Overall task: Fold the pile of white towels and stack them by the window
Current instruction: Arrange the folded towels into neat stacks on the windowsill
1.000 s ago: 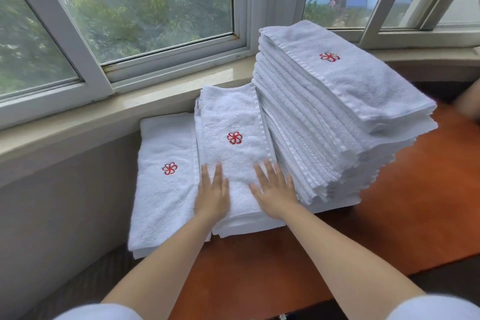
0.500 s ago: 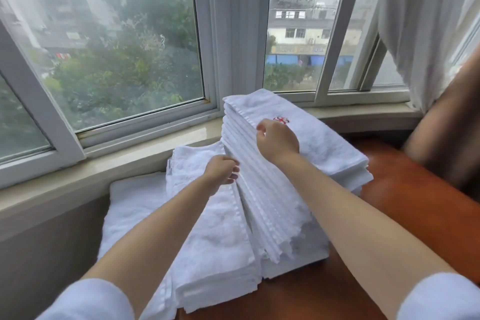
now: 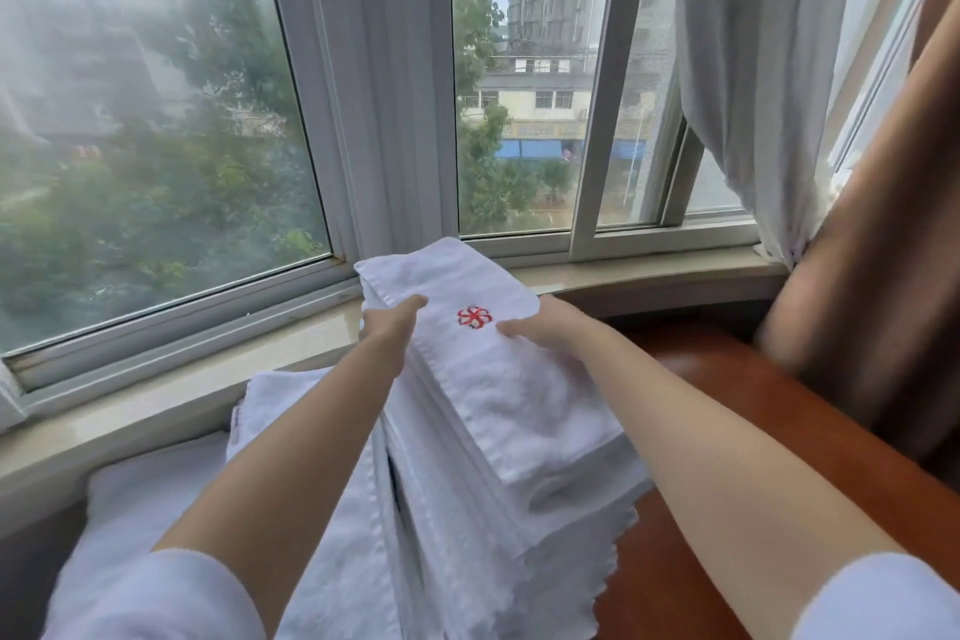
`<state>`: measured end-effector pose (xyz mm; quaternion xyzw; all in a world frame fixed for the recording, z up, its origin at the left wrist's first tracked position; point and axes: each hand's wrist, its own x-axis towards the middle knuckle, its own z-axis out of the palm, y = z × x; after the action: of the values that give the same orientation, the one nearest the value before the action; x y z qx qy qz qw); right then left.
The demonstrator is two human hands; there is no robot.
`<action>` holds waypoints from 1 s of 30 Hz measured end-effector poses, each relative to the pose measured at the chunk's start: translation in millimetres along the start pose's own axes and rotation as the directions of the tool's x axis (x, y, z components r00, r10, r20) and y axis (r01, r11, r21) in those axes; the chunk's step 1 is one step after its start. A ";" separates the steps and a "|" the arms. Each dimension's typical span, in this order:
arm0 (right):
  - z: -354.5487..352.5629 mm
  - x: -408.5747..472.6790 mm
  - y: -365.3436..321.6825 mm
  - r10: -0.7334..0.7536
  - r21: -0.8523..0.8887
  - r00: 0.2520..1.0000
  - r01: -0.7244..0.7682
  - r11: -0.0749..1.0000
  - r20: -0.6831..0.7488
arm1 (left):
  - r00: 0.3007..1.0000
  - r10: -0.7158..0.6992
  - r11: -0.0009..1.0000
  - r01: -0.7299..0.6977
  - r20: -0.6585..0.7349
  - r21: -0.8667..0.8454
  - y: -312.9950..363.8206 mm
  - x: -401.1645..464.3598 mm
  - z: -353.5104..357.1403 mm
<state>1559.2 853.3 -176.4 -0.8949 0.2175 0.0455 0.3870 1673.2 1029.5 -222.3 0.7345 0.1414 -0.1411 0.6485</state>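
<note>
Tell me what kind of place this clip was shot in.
Probably a hotel room or its linen area, on an upper floor: a tall stack of identical white towels with a red embroidered logo, a bay window over street buildings, and curtains.

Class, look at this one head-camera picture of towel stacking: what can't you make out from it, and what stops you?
- Left hand fingertips: hidden behind the top towel edge.
- Right hand fingers: hidden beside the towel.
- Tall stack count: layers blurred, base cut off by the bottom edge.
- Low stacks: covered by the left forearm.
</note>
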 end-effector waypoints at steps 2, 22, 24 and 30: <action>1.8 13.3 1.3 0.034 0.097 0.999 -0.036 0.995 0.017 | 1.000 -0.020 1.000 0.020 -0.007 -0.004 0.5 5.8 3.1; -15.6 44.2 5.4 0.188 0.798 0.982 -0.101 0.594 -0.015 | 0.658 0.644 0.638 -0.743 0.391 0.200 -4.5 -2.0 -7.7; -19.8 35.3 8.1 0.177 0.808 0.984 -0.104 0.580 0.000 | 0.395 0.772 0.295 -0.916 0.497 0.271 -3.2 -7.8 -9.5; -44.9 2.4 25.8 -0.035 0.922 0.995 -0.069 0.382 0.090 | -0.178 0.659 -0.500 -0.829 0.731 0.249 -8.8 -37.0 -8.9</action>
<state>1546.5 804.8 -163.1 -0.5233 0.1968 -0.0369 0.8283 1635.9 1038.5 -214.8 0.7212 -0.6146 0.2898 0.1347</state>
